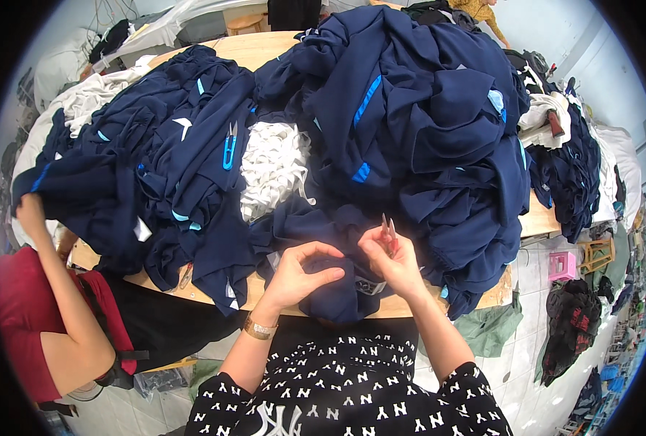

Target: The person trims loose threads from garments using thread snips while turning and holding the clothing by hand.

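My right hand [399, 269] is closed around a small pair of thread snips [390, 231], with red showing at the grip and the two pointed blades sticking up, slightly apart. To its left, my left hand [294, 276] has thumb and forefinger spread, and nothing visible sits between them. Both hands are just above a navy garment [334, 294] that lies at the table's near edge. Part of that cloth is hidden by my fingers. A pale label-like patch [370, 286] shows on it below my right hand.
A tall heap of navy garments [439, 109] rises ahead and to the right; another navy pile [170, 123] lies left, with blue-handled snips [230, 149] on top. White strips [273, 163] are bunched between them. At far left a co-worker's hand [30, 211] holds navy cloth. A pink stool [562, 266] stands right.
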Available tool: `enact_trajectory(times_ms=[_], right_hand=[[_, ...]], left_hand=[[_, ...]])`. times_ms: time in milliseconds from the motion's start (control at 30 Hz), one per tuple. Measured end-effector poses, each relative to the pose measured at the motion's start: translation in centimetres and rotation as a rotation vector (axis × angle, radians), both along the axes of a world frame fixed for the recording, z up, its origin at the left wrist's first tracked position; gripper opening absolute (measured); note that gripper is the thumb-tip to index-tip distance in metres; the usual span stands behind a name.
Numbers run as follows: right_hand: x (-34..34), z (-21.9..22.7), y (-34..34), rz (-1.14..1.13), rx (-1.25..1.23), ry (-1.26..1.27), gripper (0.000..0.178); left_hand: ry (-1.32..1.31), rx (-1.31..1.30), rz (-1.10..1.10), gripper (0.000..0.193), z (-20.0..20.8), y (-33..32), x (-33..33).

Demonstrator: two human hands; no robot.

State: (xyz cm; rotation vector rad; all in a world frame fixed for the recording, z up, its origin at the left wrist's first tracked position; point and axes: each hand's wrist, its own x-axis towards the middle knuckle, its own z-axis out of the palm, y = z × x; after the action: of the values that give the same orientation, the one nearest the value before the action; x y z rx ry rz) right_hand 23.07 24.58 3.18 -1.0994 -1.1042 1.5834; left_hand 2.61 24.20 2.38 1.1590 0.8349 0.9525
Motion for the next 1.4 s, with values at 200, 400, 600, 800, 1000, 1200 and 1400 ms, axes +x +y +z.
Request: enact_trajectory(times_ms=[200, 400, 600, 800, 1000, 1200, 1400], right_hand=[[2.4, 0.9, 0.6, 0.247, 0.410, -0.576, 0.035], [2.8, 2.4, 0.9, 0.322, 0.747, -0.915, 0.044], [2.7, 2.8, 1.2, 0.356, 0.826, -1.038, 0.044], [2.4, 2.7, 1.3, 0.381, 0.846, -1.051, 0.044], [2.2, 2.8, 1.4, 0.396, 0.845, -1.053, 0.044], [2.3, 2.4, 1.4, 0.271, 0.745, -0.880, 0.039], [0.8, 1.7, 0.5, 0.221, 0.626, -0.582, 0.029]], left_hand=[[0.032, -0.033, -0.053, 0.027, -0.9, 0.0, -0.8], [-0.022, -0.089, -0.079, 0.027, -1.1, 0.0, -0.8], [-0.056, -0.133, -0.103, 0.028, -0.6, 0.0, -0.7], [-0.028, -0.082, -0.103, 0.028, -0.5, 0.0, -0.8], [0.000, -0.081, -0.111, 0.028, -0.2, 0.1, -0.7], [0.028, -0.068, -0.105, 0.029, -0.4, 0.0, -0.6], [0.011, -0.037, -0.039, 0.026, -0.4, 0.0, 0.0]])
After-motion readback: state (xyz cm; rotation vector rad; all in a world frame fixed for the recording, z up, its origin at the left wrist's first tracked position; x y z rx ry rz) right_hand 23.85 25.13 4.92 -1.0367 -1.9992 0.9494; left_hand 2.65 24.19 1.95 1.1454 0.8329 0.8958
